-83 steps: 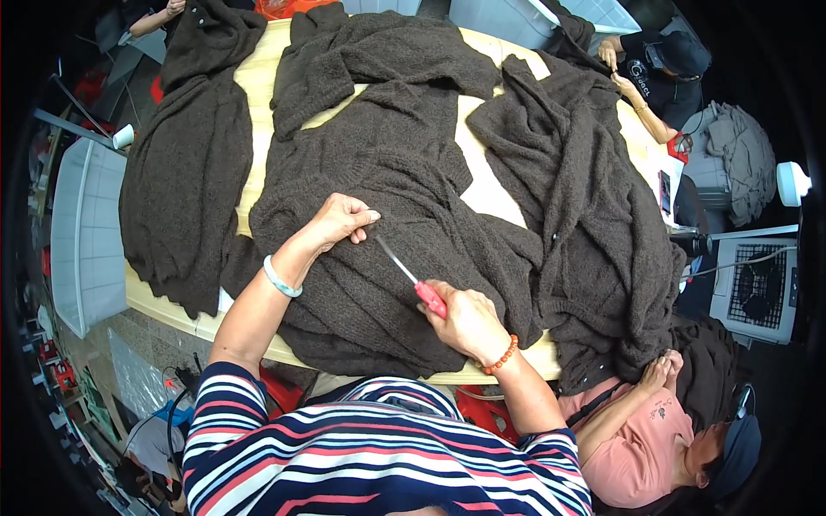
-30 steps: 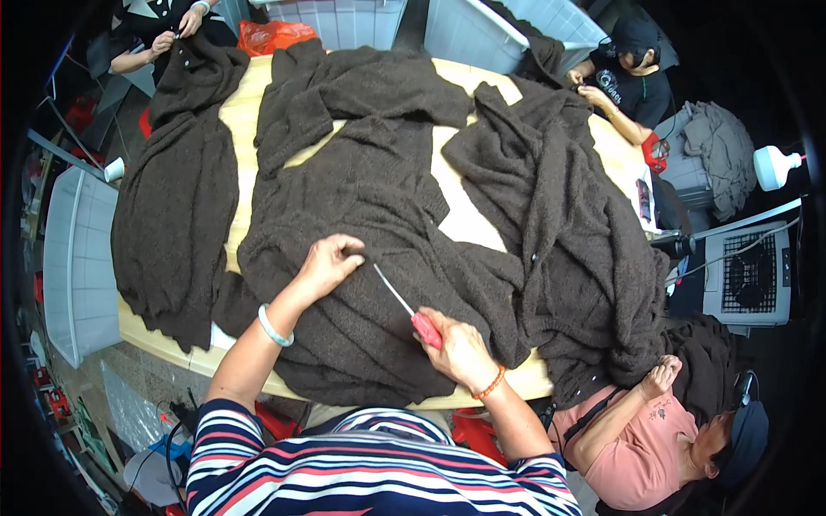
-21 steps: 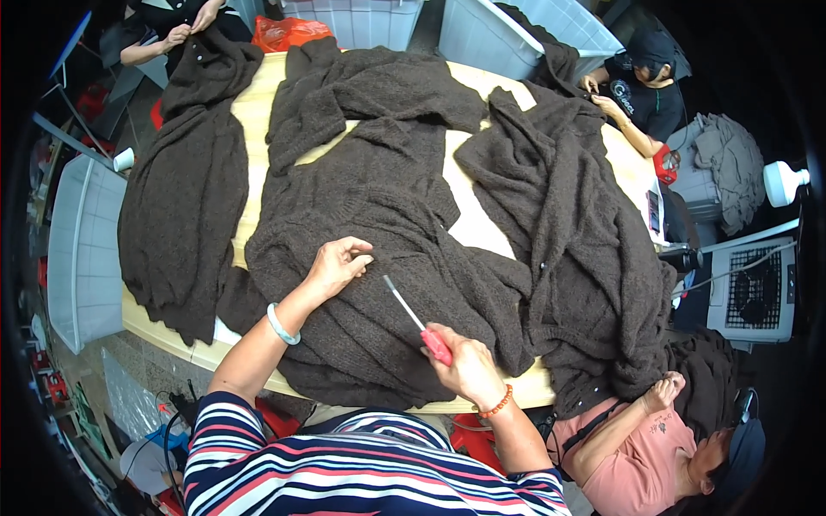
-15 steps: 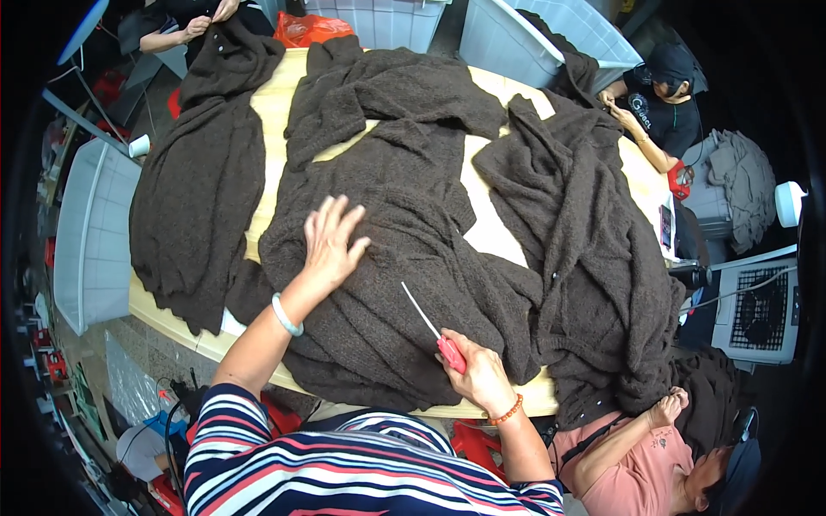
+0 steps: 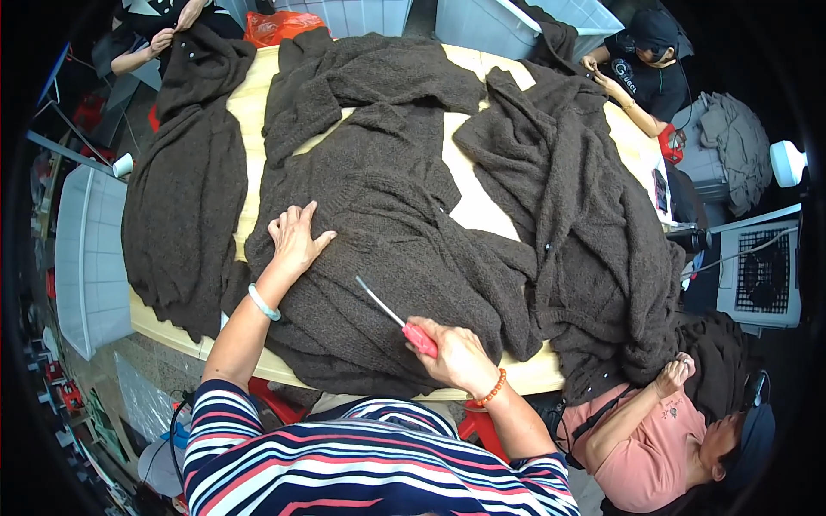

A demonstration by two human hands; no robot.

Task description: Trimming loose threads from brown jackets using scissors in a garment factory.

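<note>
A dark brown knitted garment (image 5: 379,232) lies spread in front of me on the pale table. My left hand (image 5: 295,244) rests on its left part, thumb stretched away and fingers slightly bent; I see no cloth pinched in them. In my right hand (image 5: 458,351) is a hand tool (image 5: 383,303) with a pinkish-red handle and a long thin metal shaft. Its shaft points up and left over the garment, and the exact kind is unclear. Whether the tip touches the knit cannot be told.
Similar brown garments lie to the left (image 5: 185,215) and right (image 5: 576,206). Co-workers at the far left, far right and near right handle cloth. Grey plastic bins (image 5: 90,258) stand around the table (image 5: 163,325). An orange-red bag (image 5: 284,27) sits beyond the far edge.
My left hand has come down onto the knit, its fingers less spread than before. The tool is still in my right hand. The whole view has shifted slightly.
</note>
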